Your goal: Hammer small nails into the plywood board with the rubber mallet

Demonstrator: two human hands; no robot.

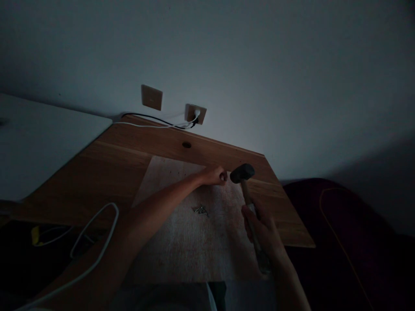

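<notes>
My right hand (263, 222) is wrapped round the handle of a hammer (244, 173) with a dark, blunt head and a wooden shaft. The head is raised just right of my left hand (215, 175). That hand is closed in a pinch over the far part of a pale wooden board (188, 246). What its fingers hold, if anything, is too dark and small to see. Between my arms, a small pile of metal nails or screws (201, 210) lies on the board. Several tiny dark marks show near the board's far left edge.
The board lies on a wooden desk (123, 160) against a wall with a socket (196, 114) and plugged-in cables. A white panel (48, 142) stands at left. A white cable (112, 224) loops near my left forearm. Dark red upholstery (311, 203) is at right.
</notes>
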